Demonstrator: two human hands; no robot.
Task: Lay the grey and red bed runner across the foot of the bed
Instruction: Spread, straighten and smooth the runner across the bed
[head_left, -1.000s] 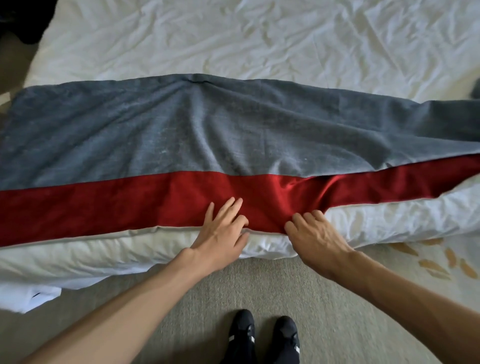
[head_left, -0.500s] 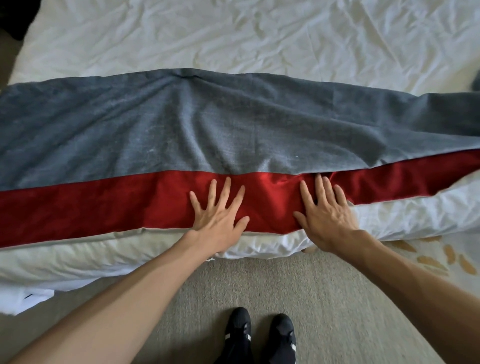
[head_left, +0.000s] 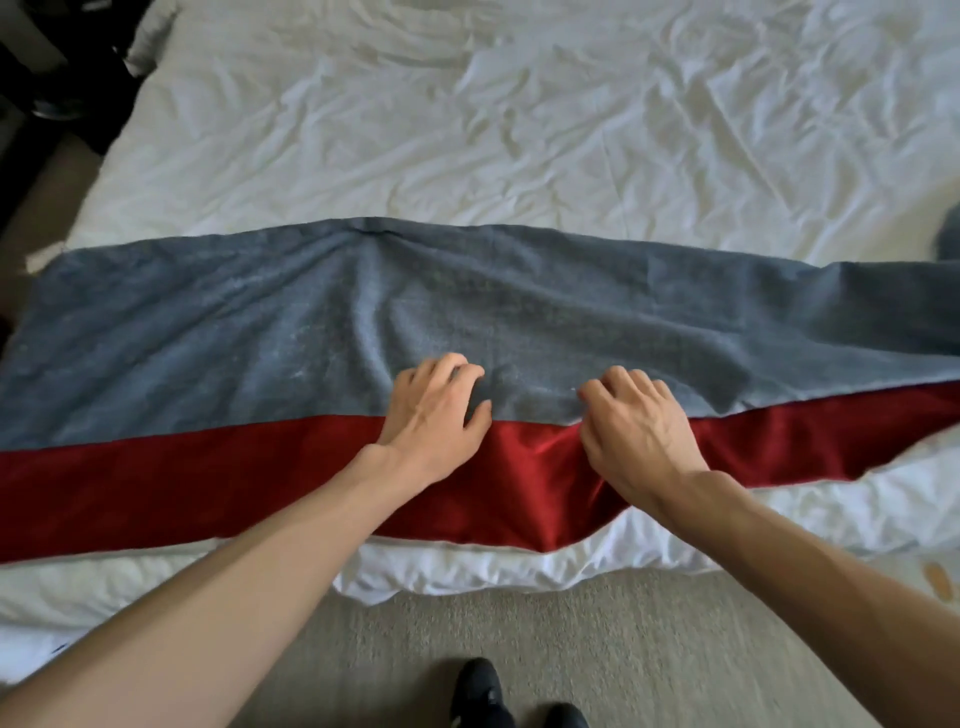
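Grey with a red band along its near edge, the bed runner (head_left: 208, 338) lies rumpled across the foot of the bed (head_left: 519, 130); the left hand (head_left: 436, 415) and right hand (head_left: 634, 431) grip its grey cloth with curled fingers

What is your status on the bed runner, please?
Both gripping: left hand, right hand, fingers curled into the runner, grey part. Runner across foot of bed, right side slanted, creased. Nothing else on it.

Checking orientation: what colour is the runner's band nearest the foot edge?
Red band nearest, grey band beyond; head view shows it best.
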